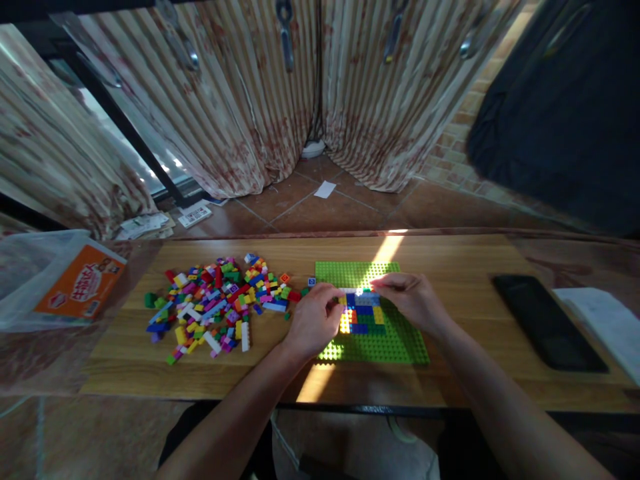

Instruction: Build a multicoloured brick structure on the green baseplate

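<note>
A green baseplate (395,343) lies on the wooden table, with a patch of blue, yellow, red and green bricks (364,315) built on its middle. My left hand (315,319) rests at the plate's left edge, fingers curled in a pinch at the top of the built patch. My right hand (411,300) comes in from the right, fingertips pressed together over the same top row. Whatever small brick sits between the fingertips is too small to name. A pile of loose colourful bricks (217,303) lies to the left of the plate.
A clear plastic bag with an orange card (75,283) sits at the far left. A black phone (547,321) and a white cloth or paper (605,323) lie at the right. Curtains and tiled floor are beyond the table's far edge.
</note>
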Action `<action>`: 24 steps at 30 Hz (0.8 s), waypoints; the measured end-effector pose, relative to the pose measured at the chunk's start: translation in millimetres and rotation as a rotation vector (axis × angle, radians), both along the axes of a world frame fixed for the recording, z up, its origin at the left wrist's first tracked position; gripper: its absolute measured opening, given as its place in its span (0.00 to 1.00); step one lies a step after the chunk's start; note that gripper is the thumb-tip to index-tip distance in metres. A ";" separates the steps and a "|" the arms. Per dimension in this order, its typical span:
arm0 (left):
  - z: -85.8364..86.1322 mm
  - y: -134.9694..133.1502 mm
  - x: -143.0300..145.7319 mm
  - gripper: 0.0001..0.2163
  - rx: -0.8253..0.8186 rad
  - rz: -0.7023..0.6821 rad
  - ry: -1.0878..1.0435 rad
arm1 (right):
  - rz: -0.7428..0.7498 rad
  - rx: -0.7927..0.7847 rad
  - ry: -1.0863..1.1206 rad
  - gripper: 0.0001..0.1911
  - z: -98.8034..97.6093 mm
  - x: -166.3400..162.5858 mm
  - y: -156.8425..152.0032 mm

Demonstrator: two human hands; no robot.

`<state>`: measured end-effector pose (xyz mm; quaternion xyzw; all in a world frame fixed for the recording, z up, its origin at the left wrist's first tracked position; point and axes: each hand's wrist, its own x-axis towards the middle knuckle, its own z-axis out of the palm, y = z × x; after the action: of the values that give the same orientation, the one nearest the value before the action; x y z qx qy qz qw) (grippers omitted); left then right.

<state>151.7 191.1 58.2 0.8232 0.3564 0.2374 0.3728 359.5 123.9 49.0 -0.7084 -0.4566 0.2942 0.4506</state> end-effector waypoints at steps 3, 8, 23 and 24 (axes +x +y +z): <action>-0.8 0.2 0.2 0.07 0.001 -0.001 -0.005 | 0.015 -0.034 -0.056 0.09 0.4 0.6 -0.8; -1.3 -0.2 -1.9 0.08 -0.005 -0.027 -0.011 | 0.036 -0.041 -0.102 0.10 0.4 0.2 -2.9; 11.6 1.1 -13.4 0.25 -0.034 -0.217 0.098 | -0.098 0.052 -0.117 0.13 -3.3 -6.9 -3.2; 12.2 1.4 -14.7 0.26 -0.031 -0.233 0.106 | -0.108 0.059 -0.111 0.13 -5.1 -6.3 -3.1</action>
<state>136.9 192.6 70.3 0.8646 0.2812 0.1430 0.3911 353.2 120.8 43.9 -0.7338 -0.4504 0.2162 0.4604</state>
